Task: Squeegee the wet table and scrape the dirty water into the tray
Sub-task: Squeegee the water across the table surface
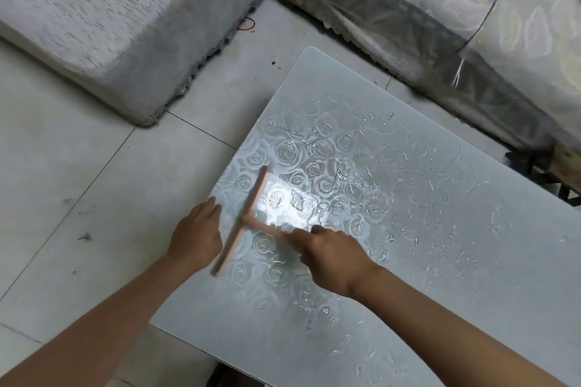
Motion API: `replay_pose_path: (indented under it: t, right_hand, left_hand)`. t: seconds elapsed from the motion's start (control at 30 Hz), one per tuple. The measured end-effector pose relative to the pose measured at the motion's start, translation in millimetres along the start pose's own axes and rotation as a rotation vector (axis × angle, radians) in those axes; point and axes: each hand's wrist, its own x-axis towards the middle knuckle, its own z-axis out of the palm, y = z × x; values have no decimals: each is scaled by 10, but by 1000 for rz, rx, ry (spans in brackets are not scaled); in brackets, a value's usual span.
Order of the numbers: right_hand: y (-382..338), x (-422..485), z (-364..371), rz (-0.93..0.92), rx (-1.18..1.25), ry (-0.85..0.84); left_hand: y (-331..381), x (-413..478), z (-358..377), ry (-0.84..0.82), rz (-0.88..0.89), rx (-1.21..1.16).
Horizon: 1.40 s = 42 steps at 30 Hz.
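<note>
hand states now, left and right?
Left hand: open, fingertips at the table edge.
Right hand: gripping the squeegee handle.

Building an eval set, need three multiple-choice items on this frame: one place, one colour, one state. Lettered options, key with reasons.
1. Where is the squeegee?
A. on the floor
B. on the table, near the edge by the left hand
C. on the sofa

2. What colour is the squeegee?
A. pale pink
B. blue
C. black

3. The table is:
A. dry
B. wet
C. covered by a cloth

Key: 1 B, its blade lies on the table right beside the left hand; 2 A, blade and handle both show pale pink; 3 B, puddles and drops shine across the top.
</note>
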Motion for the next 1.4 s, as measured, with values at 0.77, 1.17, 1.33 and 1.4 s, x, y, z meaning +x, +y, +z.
replay_pose_path:
  t: [0.77, 1.17, 1.33, 1.4]
  right_hand:
    - [756, -1246, 284, 21, 154, 304]
    - [947, -805, 239, -211, 178, 332]
    - [956, -522, 67, -268, 180, 388]
    - [968, -387, -19, -293, 163, 411]
  left_hand:
    - [1283, -250, 138, -130, -73, -962]
    - [811, -199, -139, -96, -61, -1066]
    - [687, 47, -256, 7, -152, -1151]
    - [648, 191, -326, 59, -218, -1188]
